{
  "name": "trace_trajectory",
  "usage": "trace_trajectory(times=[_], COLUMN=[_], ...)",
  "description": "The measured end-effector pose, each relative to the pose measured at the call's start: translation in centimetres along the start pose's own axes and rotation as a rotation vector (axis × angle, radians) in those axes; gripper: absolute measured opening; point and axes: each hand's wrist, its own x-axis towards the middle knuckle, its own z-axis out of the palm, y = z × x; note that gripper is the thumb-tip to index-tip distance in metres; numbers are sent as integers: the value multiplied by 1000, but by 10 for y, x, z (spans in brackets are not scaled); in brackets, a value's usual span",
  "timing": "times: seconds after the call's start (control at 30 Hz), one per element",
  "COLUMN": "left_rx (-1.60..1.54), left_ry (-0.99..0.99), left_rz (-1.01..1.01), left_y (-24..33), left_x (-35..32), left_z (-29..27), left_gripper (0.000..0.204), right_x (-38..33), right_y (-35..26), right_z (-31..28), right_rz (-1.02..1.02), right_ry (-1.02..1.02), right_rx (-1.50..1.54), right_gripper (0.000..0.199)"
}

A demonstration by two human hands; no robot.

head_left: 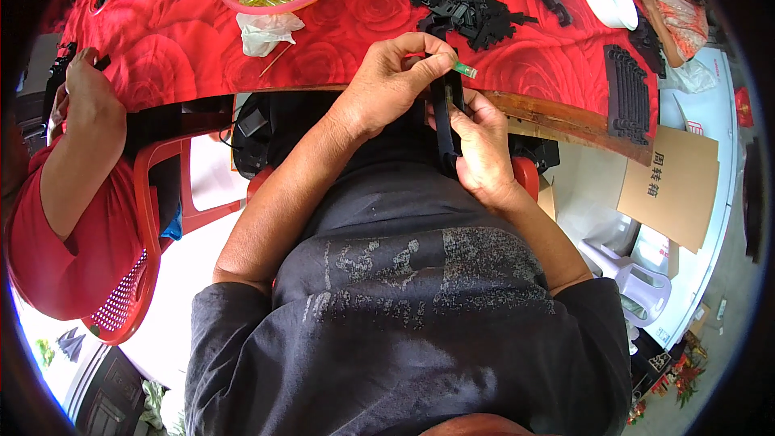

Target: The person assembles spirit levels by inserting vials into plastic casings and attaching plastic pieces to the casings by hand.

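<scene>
- Dark shirt (pixel 412 331) fills the low middle of the frame.
- Left hand (pixel 386 81), upper middle, has its thumb and finger pinched close; they seem to hold a little green strip (pixel 464 69) that pokes out to the right.
- Right hand (pixel 484 141), just lower and to the right, curls around a long black part (pixel 442 117) that runs up and down the frame.
- To do this well, I think, keep the black part steady, pinch the green strip softly so it doesn't bend, and line them up before any push.
</scene>
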Motion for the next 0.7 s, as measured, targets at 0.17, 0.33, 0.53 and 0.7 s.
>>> trace_trajectory(times=[0.17,0.33,0.53,0.7], left_rx=[-2,6,1,-9], left_ry=[-30,-2,-40,-26], left_rz=[6,28,52,55], left_y=[-2,-1,-6,-6], left_x=[1,-1,0,-1], left_z=[-4,-1,-2,0], left_gripper=[23,23,22,22], right_x=[-1,1,2,0], right_y=[-3,-5,0,-2], right_z=[3,0,-4,4], right_rz=[31,31,-95,-112], right_ry=[18,-6,-15,45], right_rx=[-9,-2,-194,-230], right_gripper=[16,16,12,11])
